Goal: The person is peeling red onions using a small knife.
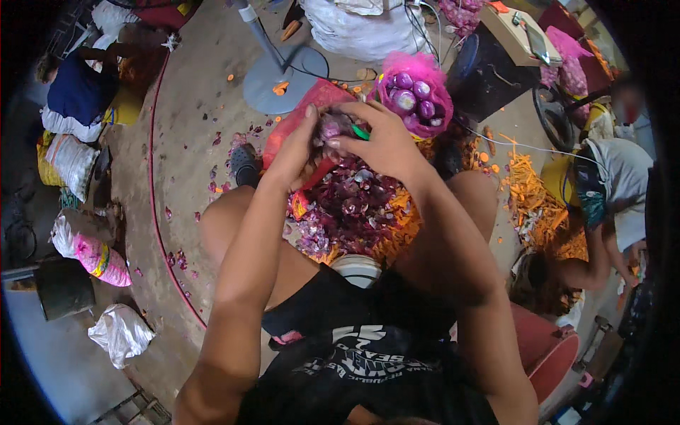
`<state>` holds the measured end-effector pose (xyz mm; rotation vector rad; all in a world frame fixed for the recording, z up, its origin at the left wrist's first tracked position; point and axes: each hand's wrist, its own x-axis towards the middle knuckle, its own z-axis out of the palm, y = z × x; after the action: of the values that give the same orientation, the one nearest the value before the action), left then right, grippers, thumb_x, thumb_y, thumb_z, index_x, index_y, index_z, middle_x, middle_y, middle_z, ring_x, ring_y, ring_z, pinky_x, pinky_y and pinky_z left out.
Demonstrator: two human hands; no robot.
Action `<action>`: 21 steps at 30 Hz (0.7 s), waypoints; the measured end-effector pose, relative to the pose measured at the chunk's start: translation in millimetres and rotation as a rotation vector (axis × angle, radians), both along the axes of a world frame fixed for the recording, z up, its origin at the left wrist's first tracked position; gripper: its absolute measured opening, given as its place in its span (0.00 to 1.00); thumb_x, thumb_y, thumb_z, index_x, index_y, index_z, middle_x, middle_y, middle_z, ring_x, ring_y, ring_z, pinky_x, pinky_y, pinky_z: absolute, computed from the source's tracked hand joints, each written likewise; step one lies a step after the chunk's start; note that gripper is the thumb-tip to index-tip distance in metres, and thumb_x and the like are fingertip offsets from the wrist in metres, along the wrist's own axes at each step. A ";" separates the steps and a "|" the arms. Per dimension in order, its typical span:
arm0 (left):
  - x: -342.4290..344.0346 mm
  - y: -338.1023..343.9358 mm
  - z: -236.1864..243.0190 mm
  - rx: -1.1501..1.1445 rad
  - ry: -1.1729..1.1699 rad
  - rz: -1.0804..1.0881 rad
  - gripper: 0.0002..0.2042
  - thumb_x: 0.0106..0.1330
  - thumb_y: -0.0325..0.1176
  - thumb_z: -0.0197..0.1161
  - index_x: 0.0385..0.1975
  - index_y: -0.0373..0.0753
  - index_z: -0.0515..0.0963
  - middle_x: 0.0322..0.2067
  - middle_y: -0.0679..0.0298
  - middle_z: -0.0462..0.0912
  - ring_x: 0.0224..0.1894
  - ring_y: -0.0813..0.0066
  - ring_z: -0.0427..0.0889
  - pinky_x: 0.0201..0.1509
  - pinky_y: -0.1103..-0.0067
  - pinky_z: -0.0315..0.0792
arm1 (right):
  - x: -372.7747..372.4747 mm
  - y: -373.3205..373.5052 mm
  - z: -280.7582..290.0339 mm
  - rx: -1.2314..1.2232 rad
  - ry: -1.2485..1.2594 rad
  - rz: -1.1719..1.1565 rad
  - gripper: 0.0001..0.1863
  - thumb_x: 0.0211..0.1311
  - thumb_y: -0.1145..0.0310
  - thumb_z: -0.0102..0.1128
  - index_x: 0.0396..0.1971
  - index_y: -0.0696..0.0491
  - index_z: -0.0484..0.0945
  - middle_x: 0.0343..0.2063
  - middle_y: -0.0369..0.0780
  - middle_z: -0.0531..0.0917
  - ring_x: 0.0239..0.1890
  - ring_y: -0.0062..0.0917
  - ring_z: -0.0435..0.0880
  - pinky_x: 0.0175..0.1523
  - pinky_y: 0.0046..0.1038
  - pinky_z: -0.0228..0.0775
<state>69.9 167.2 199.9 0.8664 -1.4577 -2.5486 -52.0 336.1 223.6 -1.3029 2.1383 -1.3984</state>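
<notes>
A purple onion [330, 127] sits between both of my hands, held up over my knees. My left hand [296, 149] cups it from the left side. My right hand [379, 138] closes over it from the right and also grips a small knife with a green handle [361, 132]. Below them a heap of purple onion peels [350, 202] lies on the floor between my legs. A pink mesh sack [414, 88] filled with purple onions stands just beyond my right hand.
A fan's round grey base [283, 81] stands ahead on the concrete floor. Another person [602, 205] crouches at the right beside a pile of orange peelings [538, 205]. Sacks and bags [95, 258] lie along the left. A white sack [361, 32] sits at the top.
</notes>
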 end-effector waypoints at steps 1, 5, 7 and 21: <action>8.9 5.2 7.6 -0.047 0.115 -0.112 0.31 0.80 0.55 0.55 0.74 0.40 0.67 0.58 0.59 0.81 0.53 0.68 0.83 0.54 0.72 0.79 | 5.2 3.1 -4.0 -0.021 0.113 -0.060 0.25 0.59 0.56 0.79 0.52 0.54 0.85 0.47 0.49 0.88 0.52 0.47 0.86 0.60 0.42 0.78; 35.2 24.7 12.2 -0.035 0.253 -0.169 0.30 0.74 0.36 0.61 0.75 0.39 0.66 0.63 0.57 0.77 0.58 0.66 0.81 0.60 0.71 0.78 | 18.6 18.4 1.9 0.057 -0.462 -0.199 0.14 0.67 0.62 0.74 0.40 0.58 0.84 0.33 0.46 0.88 0.36 0.34 0.87 0.42 0.36 0.76; 44.3 17.2 -1.9 0.107 0.305 -0.194 0.29 0.73 0.32 0.61 0.74 0.40 0.66 0.61 0.59 0.78 0.59 0.68 0.81 0.60 0.72 0.78 | 17.2 19.6 -5.7 0.089 -0.438 -0.201 0.15 0.67 0.62 0.73 0.41 0.59 0.84 0.34 0.45 0.88 0.37 0.30 0.86 0.44 0.34 0.76; 31.0 27.9 -11.3 -0.025 0.396 -0.045 0.34 0.63 0.18 0.69 0.71 0.38 0.66 0.63 0.58 0.76 0.66 0.65 0.76 0.71 0.67 0.73 | 6.5 32.7 -14.4 0.119 -0.456 -0.127 0.22 0.63 0.60 0.75 0.50 0.61 0.84 0.38 0.48 0.90 0.44 0.35 0.90 0.54 0.35 0.78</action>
<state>100.9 195.1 188.5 0.2998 -1.3908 -2.5335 -45.5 368.8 209.2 -0.7273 1.9762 -1.4248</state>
